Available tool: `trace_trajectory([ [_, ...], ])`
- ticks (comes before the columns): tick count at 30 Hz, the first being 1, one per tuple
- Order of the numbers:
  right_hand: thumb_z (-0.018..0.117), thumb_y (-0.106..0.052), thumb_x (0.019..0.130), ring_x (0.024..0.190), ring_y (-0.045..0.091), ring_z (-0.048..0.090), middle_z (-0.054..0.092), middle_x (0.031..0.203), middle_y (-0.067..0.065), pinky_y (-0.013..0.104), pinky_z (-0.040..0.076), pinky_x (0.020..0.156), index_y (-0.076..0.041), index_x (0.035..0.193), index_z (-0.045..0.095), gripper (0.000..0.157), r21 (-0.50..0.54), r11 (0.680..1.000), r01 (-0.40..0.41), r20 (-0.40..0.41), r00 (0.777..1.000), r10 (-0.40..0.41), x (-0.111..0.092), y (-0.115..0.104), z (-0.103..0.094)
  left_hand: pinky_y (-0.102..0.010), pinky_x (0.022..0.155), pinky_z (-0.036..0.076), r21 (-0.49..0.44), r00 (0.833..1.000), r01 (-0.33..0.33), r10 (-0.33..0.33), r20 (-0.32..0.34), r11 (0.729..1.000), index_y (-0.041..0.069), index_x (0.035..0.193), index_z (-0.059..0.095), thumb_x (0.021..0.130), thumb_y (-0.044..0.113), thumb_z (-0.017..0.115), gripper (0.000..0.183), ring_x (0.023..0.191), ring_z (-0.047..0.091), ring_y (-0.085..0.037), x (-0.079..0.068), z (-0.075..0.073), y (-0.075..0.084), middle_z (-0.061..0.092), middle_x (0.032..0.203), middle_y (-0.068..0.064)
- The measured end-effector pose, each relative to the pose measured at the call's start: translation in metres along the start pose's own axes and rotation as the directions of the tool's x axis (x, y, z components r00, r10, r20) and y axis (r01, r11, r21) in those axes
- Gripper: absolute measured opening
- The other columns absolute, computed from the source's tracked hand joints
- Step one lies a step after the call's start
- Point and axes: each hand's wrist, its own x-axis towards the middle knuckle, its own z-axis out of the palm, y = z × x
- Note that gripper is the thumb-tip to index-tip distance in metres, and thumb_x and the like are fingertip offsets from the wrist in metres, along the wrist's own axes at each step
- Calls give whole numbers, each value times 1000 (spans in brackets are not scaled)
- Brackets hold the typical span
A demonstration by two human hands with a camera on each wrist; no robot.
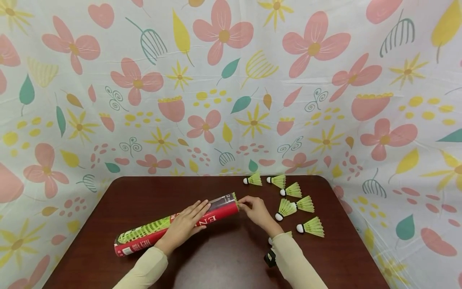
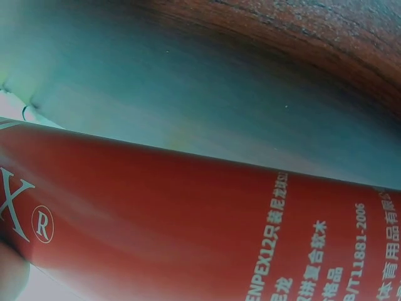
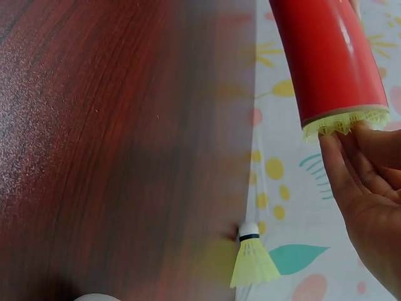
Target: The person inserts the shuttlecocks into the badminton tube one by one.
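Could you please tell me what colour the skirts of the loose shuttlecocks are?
The skirts are yellow-green, clearest in the head view.

Screened-off tabletop nook, room type unclear, flower-printed cloth hanging behind, dark wood-grain table

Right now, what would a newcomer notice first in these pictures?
The red tube slanting across the dark table stands out first, the left hand resting on it and the right hand pinching the yellow edge at its right end. Then the loose yellow shuttlecocks on the table's right side, and the flowered cloth behind.
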Motion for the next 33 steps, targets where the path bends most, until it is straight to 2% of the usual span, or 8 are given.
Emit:
trace_trajectory([
  [8,62,-8,81,71,8,57,65,82,-6,24,46,62,-13,86,68,9,-6,1000,23,-5,1000,-23,0,-1,3,-37,98,33,-20,1000,17,-17,-1,1000,12,137,33,68,32,75,83,126,33,-21,-1,1,0,33,141,-5],
  [14,62,-7,82,74,7,57,65,85,-6,24,47,65,-13,88,68,11,11,1000,-2,31,1000,2,0,-3,6,-38,98,33,-16,1000,11,-11,-2,1000,11,137,35,68,33,74,82,126,34,-22,-1,1,-1,36,138,-7],
  [20,63,-6,81,74,8,58,66,85,-3,24,47,64,-11,89,69,12,7,1000,16,55,998,-17,0,-3,5,-38,97,34,-11,1000,4,-4,1,1000,11,137,33,68,33,74,84,126,34,-22,-2,2,-1,36,139,-7],
  [29,64,-11,80,72,6,57,66,83,-6,23,47,62,-14,90,70,12,0,1000,17,85,996,-17,2,0,-3,-39,96,36,-4,1000,-10,10,-13,1000,9,136,36,67,33,75,82,124,36,-24,-2,1,-1,34,139,-7],
  [33,63,-8,80,74,11,59,67,86,0,23,47,62,-11,92,69,13,17,999,37,87,995,-38,4,0,-10,-39,96,36,-4,1000,-9,9,-9,1000,9,136,36,67,32,75,83,124,37,-24,-2,0,-1,37,138,-9],
])
